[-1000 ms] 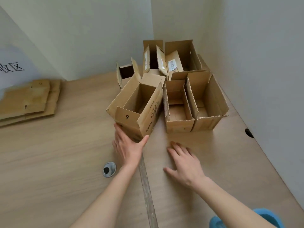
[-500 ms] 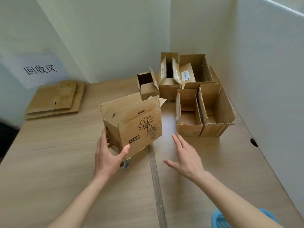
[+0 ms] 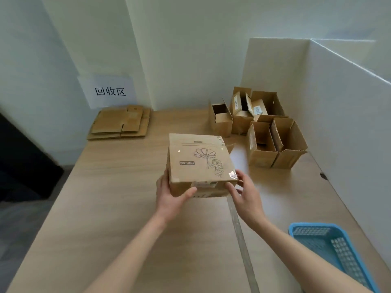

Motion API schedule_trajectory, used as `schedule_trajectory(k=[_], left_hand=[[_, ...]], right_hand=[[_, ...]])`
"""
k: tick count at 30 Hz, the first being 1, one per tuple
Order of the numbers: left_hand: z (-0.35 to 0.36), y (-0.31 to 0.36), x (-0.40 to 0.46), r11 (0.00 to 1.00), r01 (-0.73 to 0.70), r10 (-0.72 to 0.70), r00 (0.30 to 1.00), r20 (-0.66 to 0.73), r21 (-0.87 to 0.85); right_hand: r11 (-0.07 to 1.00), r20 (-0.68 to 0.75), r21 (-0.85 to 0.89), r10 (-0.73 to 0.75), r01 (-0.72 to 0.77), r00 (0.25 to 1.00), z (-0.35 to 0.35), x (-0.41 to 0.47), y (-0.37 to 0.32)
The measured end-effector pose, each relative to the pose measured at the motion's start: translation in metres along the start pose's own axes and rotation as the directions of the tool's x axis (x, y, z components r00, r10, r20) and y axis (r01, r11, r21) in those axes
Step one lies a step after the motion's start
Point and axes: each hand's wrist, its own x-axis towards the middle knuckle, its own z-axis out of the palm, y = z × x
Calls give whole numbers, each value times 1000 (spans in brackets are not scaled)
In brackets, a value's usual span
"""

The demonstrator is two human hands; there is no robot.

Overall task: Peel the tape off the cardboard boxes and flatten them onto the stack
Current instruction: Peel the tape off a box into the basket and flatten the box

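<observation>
Cardboard box (image 3: 198,163), still taped, is being gripped by both hands' curled fingers (image 3: 243,176); five more are waiting at the table's far right corner.

Both hands hold a brown box (image 3: 198,163) with a flower drawing above the desk (image 3: 118,208), the left hand (image 3: 171,197) gripping its near left corner and the right hand (image 3: 243,191) its near right corner, with open boxes (image 3: 273,142) and a flat stack (image 3: 121,123) farther back.
</observation>
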Motion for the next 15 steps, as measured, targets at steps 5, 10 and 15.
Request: schedule_trajectory(k=[5, 10, 15], left_hand=[[-12, 3, -32, 994, -98, 98, 995, -9, 44], [-8, -4, -69, 956, -65, 75, 997, -24, 286], [4, -48, -83, 855, 75, -41, 996, -78, 514]], right_hand=[[999, -155, 26, 30, -27, 987, -13, -37, -31], [970, -270, -120, 171, -210, 947, -13, -67, -25], [964, -53, -197, 170, -177, 984, -1, -95, 13]])
